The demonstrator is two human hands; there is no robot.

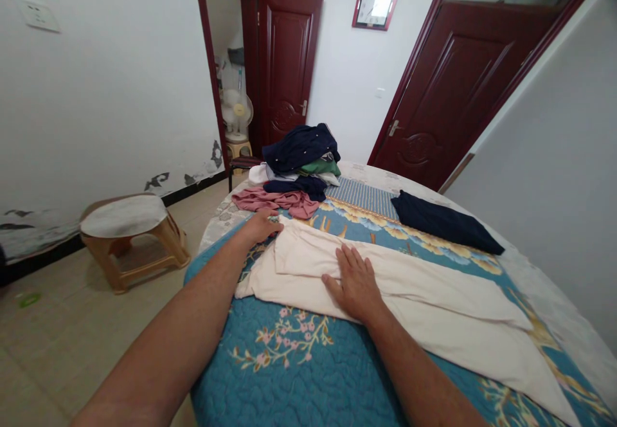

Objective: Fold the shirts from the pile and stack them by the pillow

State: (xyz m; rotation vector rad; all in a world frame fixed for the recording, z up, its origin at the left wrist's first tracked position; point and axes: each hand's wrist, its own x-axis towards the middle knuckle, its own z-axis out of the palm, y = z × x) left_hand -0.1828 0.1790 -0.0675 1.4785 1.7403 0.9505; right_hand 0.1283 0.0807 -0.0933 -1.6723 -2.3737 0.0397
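the curved table (361, 172), with its pale patterned cover showing along the far rim, bore all the clothes i could see. over it lay a teal quilt (289, 388) embroidered with blossom sprays. beyond, to the right, was a dark red door (457, 86), shut, and further left a second door (292, 54) beside an open doorway. across the quilt stretched the cream garment (434, 279), long and flat, one layer turned over another, its narrower end toward the left. on the floor at the left stood a plastic stool (123, 216) with a pale top. past that narrower end rose a heap of clothes (299, 150), navy on top, green and white within it, pink cloth spilling at its base. a navy folded garment (443, 222) lay apart on the far right. inside the open doorway stood a pale fan (236, 109), and a framed clock (376, 6) hung on the wall, glare across its face. the right hand (359, 285) lay palm down on the cream garment, fingers extended and slightly spread, while the left hand (263, 227) pinched its far left corner, thumb and fingers drawn narrow around the cloth
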